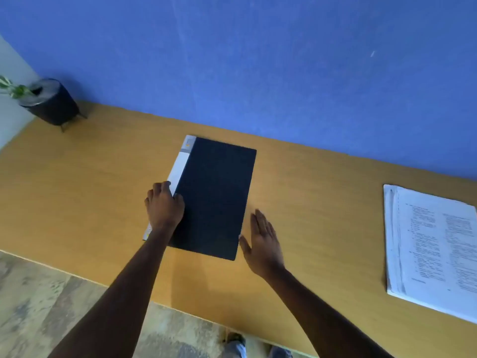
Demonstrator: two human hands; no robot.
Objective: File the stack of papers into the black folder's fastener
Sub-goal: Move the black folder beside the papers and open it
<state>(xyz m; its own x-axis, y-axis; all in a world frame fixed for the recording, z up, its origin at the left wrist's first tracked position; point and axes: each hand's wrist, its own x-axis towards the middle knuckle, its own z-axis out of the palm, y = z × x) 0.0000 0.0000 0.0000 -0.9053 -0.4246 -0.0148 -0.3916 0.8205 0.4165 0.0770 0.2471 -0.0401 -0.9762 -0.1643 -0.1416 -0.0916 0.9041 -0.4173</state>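
Note:
The black folder [215, 195] lies closed on the wooden table [77, 182], with a white spine strip along its left edge. My left hand [164, 206] rests on that spine edge, fingers curled over it. My right hand [262, 240] is flat and spread beside the folder's lower right corner, thumb touching its edge. The stack of printed papers [431, 250] lies far to the right, partly cut off by the frame edge. The fastener is hidden inside the folder.
A dark round plant pot [53, 103] on small legs stands at the table's back left corner. A blue wall [258, 60] runs behind the table. The table's front edge and a patterned floor [51, 301] lie below.

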